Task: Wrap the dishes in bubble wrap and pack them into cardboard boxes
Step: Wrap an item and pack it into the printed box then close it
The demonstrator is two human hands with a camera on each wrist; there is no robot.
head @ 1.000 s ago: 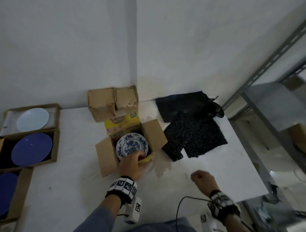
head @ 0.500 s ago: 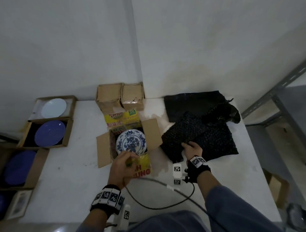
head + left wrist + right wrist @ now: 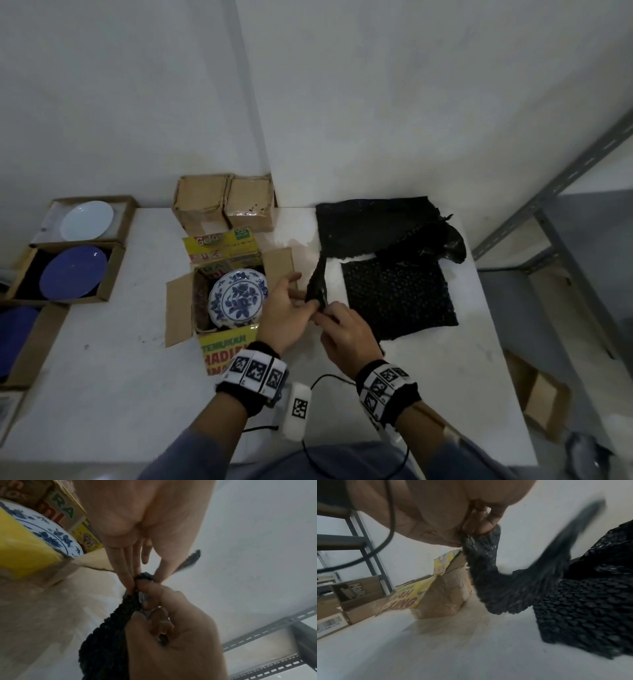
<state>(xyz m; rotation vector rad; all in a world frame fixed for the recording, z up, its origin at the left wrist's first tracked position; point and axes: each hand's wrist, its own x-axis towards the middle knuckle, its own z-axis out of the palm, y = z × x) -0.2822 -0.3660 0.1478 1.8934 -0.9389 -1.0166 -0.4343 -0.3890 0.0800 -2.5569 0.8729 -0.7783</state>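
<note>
Spanning most of the head view: white table point(image 3: 102, 394), pushed into a wall corner at 12 o'clock.

Lying flat at 2 o'clock on the table: black bubble wrap stack point(image 3: 397, 294), top layers crumpled at the far right corner.

Sitting open at table centre: cardboard box point(image 3: 178, 308), yellow printed flaps folding out toward 12 and 6 o'clock, plain flaps toward 9 and 3.

Resting inside it, face up and tilting slightly: blue-and-white floral plate point(image 3: 238, 298); near rim hiding behind the yellow flap in the left wrist view.

Lining up at 9 o'clock, off the table edge: more open boxes, each showing a dish — white plate point(image 3: 87, 220), blue plate point(image 3: 73, 272), a third blue one getting cut off by the frame.

Standing shut at 12 o'clock behind the open box: two small cartons point(image 3: 224, 202).

Rising off the stack: one bubble wrap sheet point(image 3: 317, 284), bunched into a narrow strip, long axis running 12–6, lower end going into both hands, upper end trailing back to the stack. Blurring heavily in the right wrist view.

Left hand point(image 3: 286, 315) pinching the sheet's end between straight fingertips point(image 3: 128, 580) and thumb. Right hand point(image 3: 346, 334) curling fingers point(image 3: 154, 589) around the same bunch, just beside the left.

Sheet size and edges: cannot tell, too bunched.
</note>
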